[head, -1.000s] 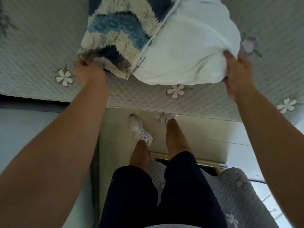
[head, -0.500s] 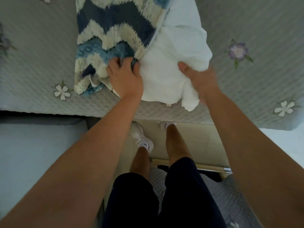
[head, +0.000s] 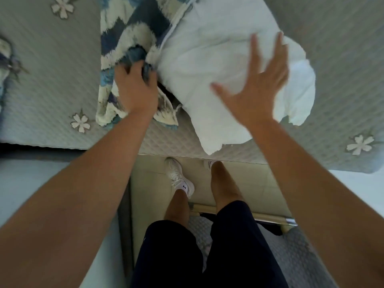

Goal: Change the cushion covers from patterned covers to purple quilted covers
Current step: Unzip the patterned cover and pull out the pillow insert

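While the patterned cover (head: 133,38) is laid on the quilted spread (head: 52,80), left of centre and running down toward the front edge, its bunched open end is clamped by the L hand (head: 135,90). The fingers are curled into the blue-and-cream fabric, the same hold as 0.5 s ago.

Just right of that hand, the white insert (head: 207,59) is seen more than half out of the cover. More of it is exposed vs. the earlier frame, and its lower corner is now hung over the spread's front edge.

The insert's lower corner, pinched by the R hand (head: 255,96) 0.5 s ago, has been let go. That hand is now held open over the insert, fingers spread apart and motion-blurred. Whether the palm is touching the fabric cannot be told.

Approx. at the far right, near the front edge, a white flower patch (head: 360,144) is stitched on the spread.
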Tool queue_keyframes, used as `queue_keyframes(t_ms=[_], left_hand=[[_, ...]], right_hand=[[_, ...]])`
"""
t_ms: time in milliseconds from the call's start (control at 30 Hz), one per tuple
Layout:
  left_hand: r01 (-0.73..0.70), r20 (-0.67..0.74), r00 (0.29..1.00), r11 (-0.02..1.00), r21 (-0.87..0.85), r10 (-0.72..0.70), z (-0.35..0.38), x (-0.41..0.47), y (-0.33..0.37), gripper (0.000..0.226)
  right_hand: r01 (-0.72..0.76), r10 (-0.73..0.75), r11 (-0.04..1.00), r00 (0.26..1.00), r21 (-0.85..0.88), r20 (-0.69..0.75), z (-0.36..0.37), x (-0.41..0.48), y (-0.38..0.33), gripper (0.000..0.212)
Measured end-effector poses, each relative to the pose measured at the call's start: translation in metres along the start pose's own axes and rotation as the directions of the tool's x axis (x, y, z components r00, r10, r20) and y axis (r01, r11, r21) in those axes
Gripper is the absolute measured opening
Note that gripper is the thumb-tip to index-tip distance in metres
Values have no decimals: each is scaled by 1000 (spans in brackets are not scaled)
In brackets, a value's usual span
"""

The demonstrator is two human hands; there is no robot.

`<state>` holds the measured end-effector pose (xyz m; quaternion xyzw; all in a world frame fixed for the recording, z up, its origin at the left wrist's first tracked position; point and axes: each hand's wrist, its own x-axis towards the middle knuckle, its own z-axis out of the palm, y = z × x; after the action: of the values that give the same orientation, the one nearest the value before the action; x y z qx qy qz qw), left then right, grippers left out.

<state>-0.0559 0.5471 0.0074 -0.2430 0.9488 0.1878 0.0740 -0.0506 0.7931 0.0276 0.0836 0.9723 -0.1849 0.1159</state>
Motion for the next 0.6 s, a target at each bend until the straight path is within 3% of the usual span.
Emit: queue_keyframes(t_ms=[100, 233, 333, 400, 467, 533, 600], left_hand=[[-93, 98, 991, 994, 59, 87, 10, -26, 1, 44], [-33, 50, 998, 992, 122, 27, 4, -19, 7, 45], [103, 2, 995, 991, 88, -103, -16, 2, 21, 44], [172, 3, 985, 984, 42, -173, -22, 18, 20, 45], [80, 19, 997, 997, 12, -80, -26, 21, 24, 48], [-65, -65, 996, 998, -8, 64, -27, 22, 34, 51], [-146, -150, 979, 988, -46, 138, -26, 29, 46, 53]], right_hand=[[232, -191, 958, 954, -167, 233, 32, -17, -16, 118], [305, -274, 947, 933, -106, 233, 32, -13, 12, 86], [286, -245, 950, 932, -125, 268, 1, -28, 44, 74], [249, -162, 958, 882, -145, 443, -9, -37, 55, 69], [276, -108, 934, 824, -228, 556, -23, -33, 56, 75], [269, -110, 927, 862, -262, 495, -37, -14, 43, 84], [210, -168, 965, 955, -156, 244, -42, 12, 28, 78]])
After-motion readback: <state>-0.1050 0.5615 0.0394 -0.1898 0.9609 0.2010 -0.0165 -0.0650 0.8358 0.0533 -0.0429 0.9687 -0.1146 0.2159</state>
